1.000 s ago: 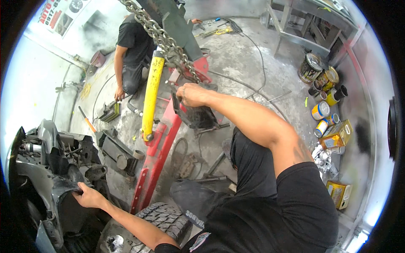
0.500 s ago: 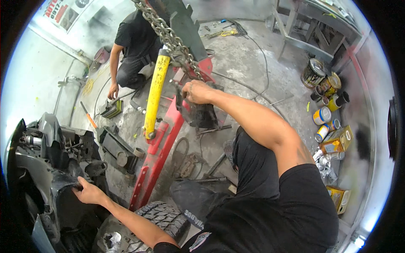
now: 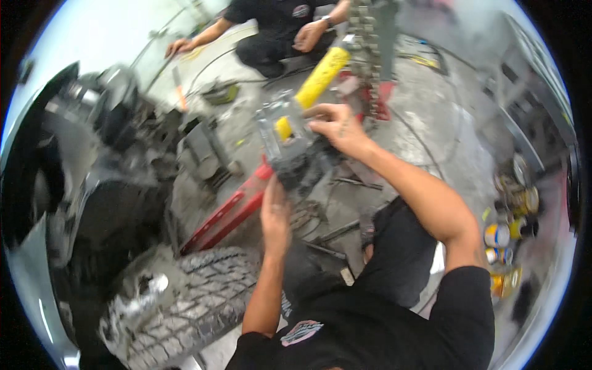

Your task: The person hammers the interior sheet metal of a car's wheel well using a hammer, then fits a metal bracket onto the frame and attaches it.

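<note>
Both my hands are on a grey-and-black car part [image 3: 293, 161], blurred by motion and raised in front of a red metal beam [image 3: 237, 200]. Its upper end is frame-like, and a yellow cylinder [image 3: 324, 75] shows through the gap. My right hand [image 3: 342, 131] grips the upper right edge with bent fingers. From below, my left hand [image 3: 275, 216] holds the lower edge, fingertips partly hidden. A heavy chain [image 3: 365, 49] hangs just beyond my right hand.
A dismantled dark car front [image 3: 117, 203] fills the left side, with a treaded tyre [image 3: 197, 302] below it. Another person [image 3: 280, 31] crouches at the far side. Paint cans [image 3: 497, 235] stand along the right wall, and cables cross the floor.
My left hand has left the car front and joined my right hand on the car part, which is now lifted higher. The view has shifted left; the crouching person's arms are now spread.
</note>
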`<action>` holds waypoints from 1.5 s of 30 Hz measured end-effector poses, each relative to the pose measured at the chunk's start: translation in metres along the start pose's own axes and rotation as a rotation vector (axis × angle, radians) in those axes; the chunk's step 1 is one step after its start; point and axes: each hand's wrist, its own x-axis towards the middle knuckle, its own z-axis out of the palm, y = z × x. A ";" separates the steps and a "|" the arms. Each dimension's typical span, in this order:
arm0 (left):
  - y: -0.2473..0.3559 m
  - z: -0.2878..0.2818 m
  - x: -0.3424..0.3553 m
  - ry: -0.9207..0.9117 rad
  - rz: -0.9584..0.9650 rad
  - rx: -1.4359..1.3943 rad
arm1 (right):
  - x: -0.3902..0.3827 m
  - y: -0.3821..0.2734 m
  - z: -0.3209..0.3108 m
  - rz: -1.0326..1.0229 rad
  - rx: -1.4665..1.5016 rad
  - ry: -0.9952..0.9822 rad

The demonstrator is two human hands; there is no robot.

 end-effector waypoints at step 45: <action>0.158 -0.099 -0.141 0.533 0.180 0.943 | 0.164 0.056 0.163 0.532 1.428 0.246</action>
